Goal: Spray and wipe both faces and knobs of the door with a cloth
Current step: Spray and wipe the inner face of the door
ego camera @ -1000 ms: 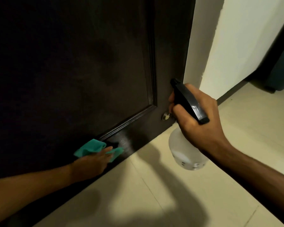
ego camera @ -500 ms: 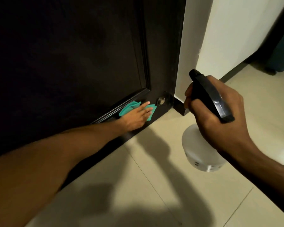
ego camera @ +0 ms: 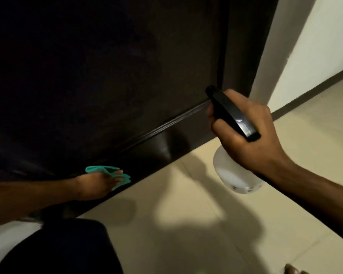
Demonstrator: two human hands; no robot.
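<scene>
The floor (ego camera: 196,194) is made of pale cream tiles with thin joints, and dark shadows of the arms fall on it. A dark brown wooden door (ego camera: 107,76) with a raised panel moulding fills the upper left part of the view; its bottom edge runs diagonally just above the tiles. To the right of the door's side edge stands a white wall (ego camera: 315,46) with a dark skirting strip (ego camera: 305,99) along its foot. The tiled floor to the right of the door is open.

The left hand (ego camera: 95,184) presses a crumpled teal cloth (ego camera: 107,173) with straight fingers against the lowest part of the door face, close to its bottom edge. The right hand (ego camera: 246,135) is well apart from it, in the air in front of the door's lower right corner, with fingers curled around the neck of a translucent white plastic spray bottle (ego camera: 236,175) with a black trigger head (ego camera: 230,113). Its nozzle points toward the door.

At the bottom left a dark clothed knee (ego camera: 63,250) is visible. No readable writing is visible on the bottle.
</scene>
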